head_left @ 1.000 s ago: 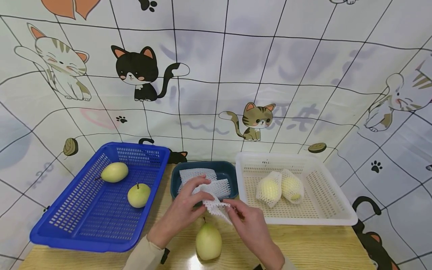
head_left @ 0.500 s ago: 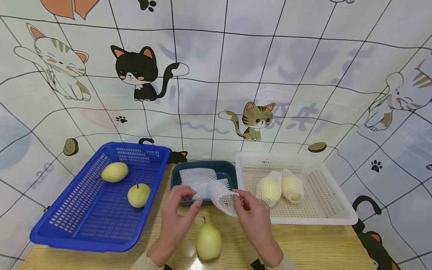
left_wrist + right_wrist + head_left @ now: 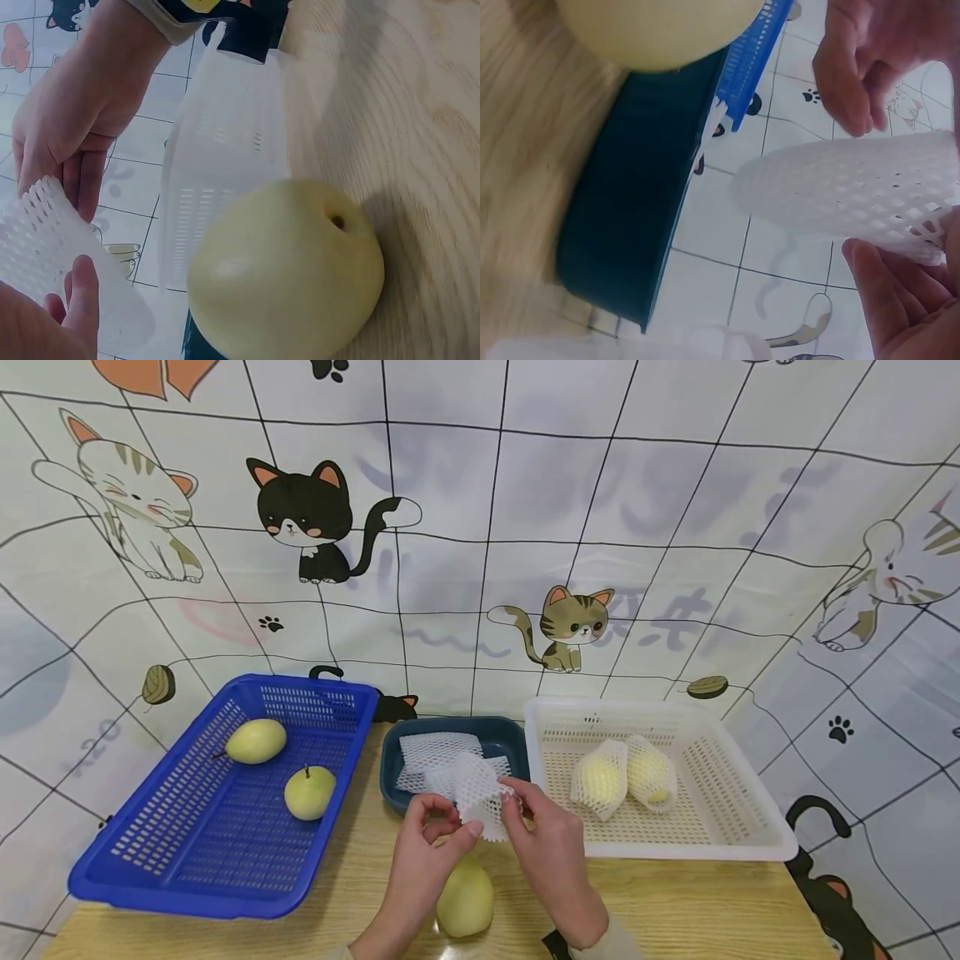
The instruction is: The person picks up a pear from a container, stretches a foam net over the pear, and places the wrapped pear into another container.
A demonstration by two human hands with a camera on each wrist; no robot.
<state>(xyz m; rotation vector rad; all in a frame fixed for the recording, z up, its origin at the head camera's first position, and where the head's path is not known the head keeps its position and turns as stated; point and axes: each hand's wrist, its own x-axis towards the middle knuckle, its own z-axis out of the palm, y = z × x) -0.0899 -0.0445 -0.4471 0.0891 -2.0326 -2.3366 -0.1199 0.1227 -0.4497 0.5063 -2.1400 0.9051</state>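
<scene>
Between my hands is a white foam fruit net (image 3: 476, 783), its mesh mouth spread toward me. My right hand (image 3: 553, 850) pinches the right side of its rim between thumb and fingers. My left hand (image 3: 422, 860) is at the left side of the mouth, fingers loosely bent; in the right wrist view its fingertips are just off the net (image 3: 832, 187). Below the hands a yellow-green pear (image 3: 465, 903) stands on the wooden table, its top partly covered by the left thumb. The left wrist view shows this pear (image 3: 285, 277) large and close.
A teal tray (image 3: 390, 777) with more foam nets lies behind the hands. On the left, a blue basket (image 3: 202, 860) holds two bare pears. On the right, a white basket (image 3: 712, 843) holds two pears in nets. A cat-print sheet (image 3: 450, 527) hangs behind.
The left hand let go of the net and drew back, then came in to its left side again. The net's mouth has opened and turned toward me. The right hand keeps its grip.
</scene>
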